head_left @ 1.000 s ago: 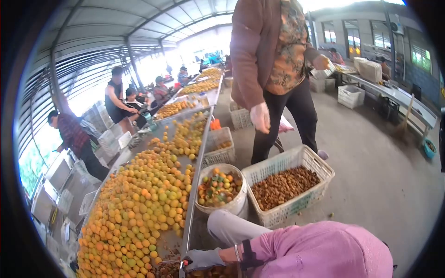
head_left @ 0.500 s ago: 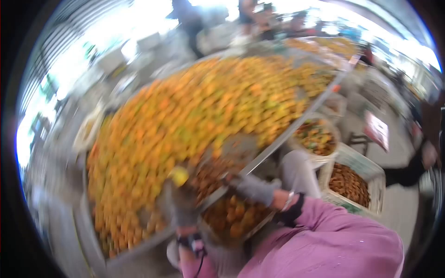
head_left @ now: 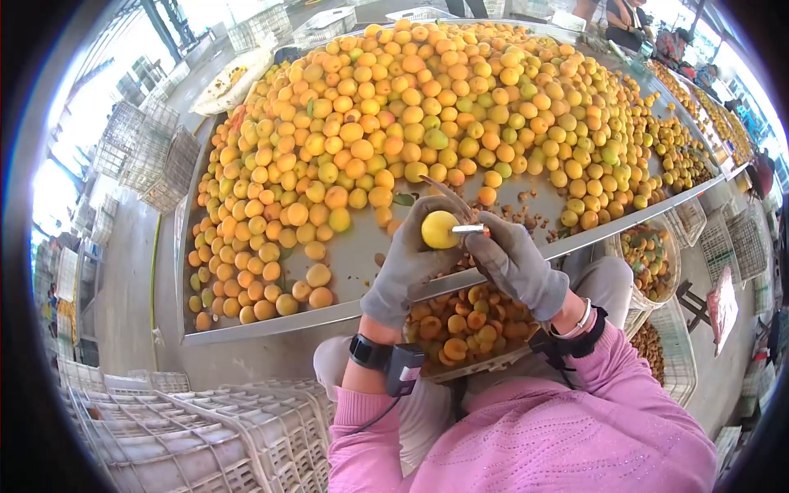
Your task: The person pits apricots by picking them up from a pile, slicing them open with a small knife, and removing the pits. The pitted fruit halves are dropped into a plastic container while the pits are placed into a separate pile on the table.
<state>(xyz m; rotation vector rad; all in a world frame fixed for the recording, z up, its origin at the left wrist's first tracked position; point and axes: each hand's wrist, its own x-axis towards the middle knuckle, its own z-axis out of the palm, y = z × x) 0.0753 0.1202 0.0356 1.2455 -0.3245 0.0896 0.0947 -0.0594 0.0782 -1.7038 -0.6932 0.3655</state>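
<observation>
My left hand [head_left: 400,267], in a grey glove, is wrapped round a yellow apricot [head_left: 439,230] above the near edge of the metal table [head_left: 349,275]. My right hand [head_left: 519,261], gloved too, grips a small tool with a short silvery end [head_left: 468,229] that meets the fruit's right side. A thin, curved brown piece rises between the hands; what it is I cannot make out. A large heap of apricots [head_left: 370,131] covers much of the table. Below my hands, a container holds apricots, some apparently halved [head_left: 464,324].
White plastic crates [head_left: 205,435] stand at lower left, more crates [head_left: 144,152] at far left. On the right are a basket of fruit and leaves [head_left: 649,251] and a crate of brown pieces [head_left: 675,349]. People sit at the back right [head_left: 629,20].
The view has turned and steadied. My hands, apart before with the left one holding a yellow fruit, are now together, and the tool touches the apricot.
</observation>
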